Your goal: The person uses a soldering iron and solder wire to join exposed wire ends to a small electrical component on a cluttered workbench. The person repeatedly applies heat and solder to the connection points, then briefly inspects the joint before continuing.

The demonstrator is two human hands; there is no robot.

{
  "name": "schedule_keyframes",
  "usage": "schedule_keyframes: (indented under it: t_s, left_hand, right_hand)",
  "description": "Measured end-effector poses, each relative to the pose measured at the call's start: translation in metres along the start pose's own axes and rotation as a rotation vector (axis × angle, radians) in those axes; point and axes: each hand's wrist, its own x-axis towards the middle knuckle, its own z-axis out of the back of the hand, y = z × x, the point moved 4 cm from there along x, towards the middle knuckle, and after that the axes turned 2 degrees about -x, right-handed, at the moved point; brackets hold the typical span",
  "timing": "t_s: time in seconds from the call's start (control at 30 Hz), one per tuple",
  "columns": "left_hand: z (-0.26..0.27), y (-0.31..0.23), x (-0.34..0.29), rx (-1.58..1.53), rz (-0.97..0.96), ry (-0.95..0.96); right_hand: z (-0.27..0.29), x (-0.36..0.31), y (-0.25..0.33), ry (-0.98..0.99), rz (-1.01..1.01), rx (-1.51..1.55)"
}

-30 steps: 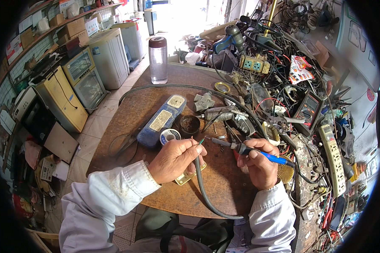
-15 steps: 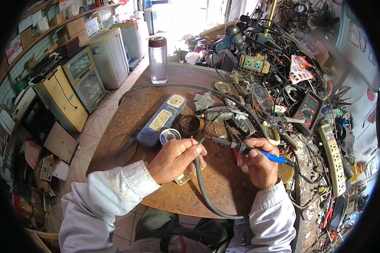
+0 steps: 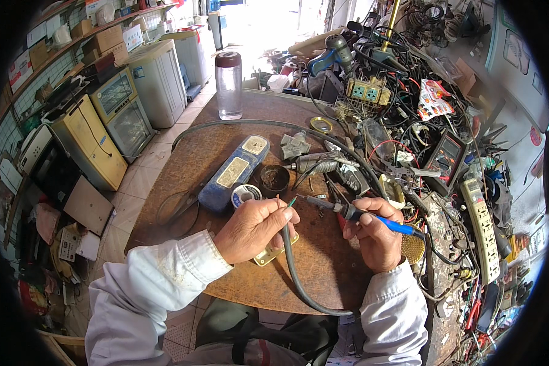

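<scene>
Between thumb and fingers, my left hand pinches the end of a thick grey cable; a green wire end and a copper-coloured one stick up past the fingertips. The cable curves down over the table's near edge. In my right hand is a blue-handled soldering iron, gripped like a pen. Its tip points left, close beside the green wire end; whether they touch I cannot tell. A yellowish plate-like piece lies partly hidden under my left hand. Just beyond are a solder spool and a dark round tin.
A blue box-shaped device lies left of the tin. Farther back stands a clear bottle with a brown lid. Tangled cables and tools crowd the right side, including a multimeter and a long power strip. The brown table has a curved edge.
Almost nothing differs. Both hands, the cable and the soldering iron keep nearly the same places, with only tiny shifts.
</scene>
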Motion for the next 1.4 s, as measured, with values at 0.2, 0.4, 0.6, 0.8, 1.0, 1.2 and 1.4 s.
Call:
schedule_keyframes:
  t_s: [0.2,0.4,0.6,0.8,1.0,1.2,1.4]
  left_hand:
    - [0.0004,0.0004,-0.0004,0.002,0.003,-0.003]
    - [0.0001,0.0014,-0.0002,-0.003,0.007,-0.003]
    - [-0.0004,0.0008,-0.0001,-0.006,0.015,-0.004]
    - [0.0001,0.0007,-0.0008,-0.006,0.009,-0.009]
    - [-0.0001,0.0002,-0.0003,-0.003,0.014,-0.009]
    - [-0.0010,-0.0003,0.0010,-0.014,-0.008,-0.024]
    - [0.0000,-0.0015,-0.0012,-0.018,-0.015,-0.038]
  right_hand:
    - [-0.0008,-0.0004,-0.0003,-0.004,-0.015,0.030]
    - [0.0000,-0.0001,-0.0002,0.000,-0.010,0.030]
    - [-0.0001,-0.0001,-0.0004,-0.002,-0.001,0.037]
    - [-0.0007,0.0000,-0.0002,0.002,-0.002,0.040]
    - [-0.0006,0.0000,-0.0002,0.000,-0.001,0.045]
    - [0.0013,0.0003,-0.0007,0.008,0.003,0.043]
    - [-0.0010,0.0000,-0.0004,0.009,-0.004,0.044]
